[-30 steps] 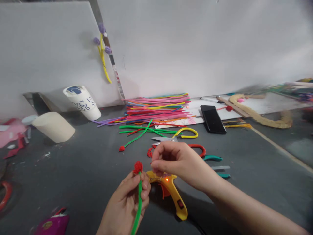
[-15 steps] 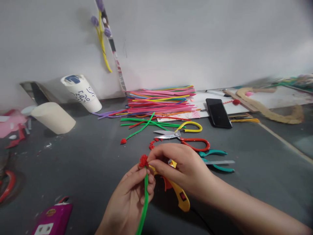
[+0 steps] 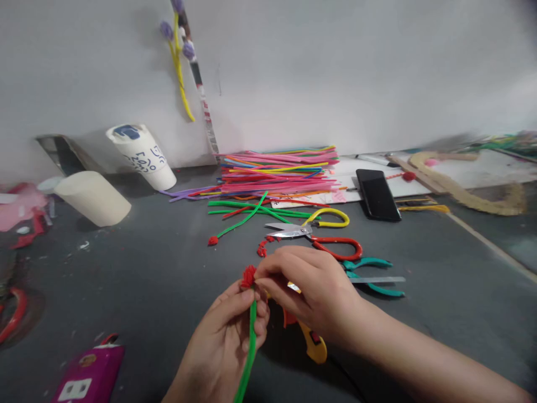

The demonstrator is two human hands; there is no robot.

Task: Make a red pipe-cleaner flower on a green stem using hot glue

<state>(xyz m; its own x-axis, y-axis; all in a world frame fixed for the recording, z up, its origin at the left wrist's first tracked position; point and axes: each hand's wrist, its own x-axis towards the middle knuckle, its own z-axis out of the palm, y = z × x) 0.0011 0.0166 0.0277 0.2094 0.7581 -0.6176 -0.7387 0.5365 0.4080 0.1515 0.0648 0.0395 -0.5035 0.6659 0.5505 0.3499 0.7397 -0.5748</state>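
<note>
My left hand (image 3: 229, 336) is closed round a green pipe cleaner stem (image 3: 249, 352) just below its top. At the top of the stem sits a small red fuzzy flower head (image 3: 249, 276). The thumb and forefinger of my right hand (image 3: 310, 285) pinch at the right side of this red head. Under my right hand lies a yellow glue gun (image 3: 315, 350) with a red trigger, partly covered. Small red scraps (image 3: 263, 246) lie just beyond my fingers, beside the open scissors (image 3: 306, 229) with one yellow and one red handle.
Teal-handled pliers (image 3: 373, 262) lie right of my hand. Behind are a pile of coloured pipe cleaners (image 3: 277, 176), a black phone (image 3: 377, 194) and a finished red-tipped green stem (image 3: 235, 226). White cups (image 3: 145, 159) stand at left, a purple power socket (image 3: 90, 375) at lower left.
The view has shifted slightly. My right fingers stay at the red flower head, which is turned a little, and my left hand keeps its hold on the stem.
</note>
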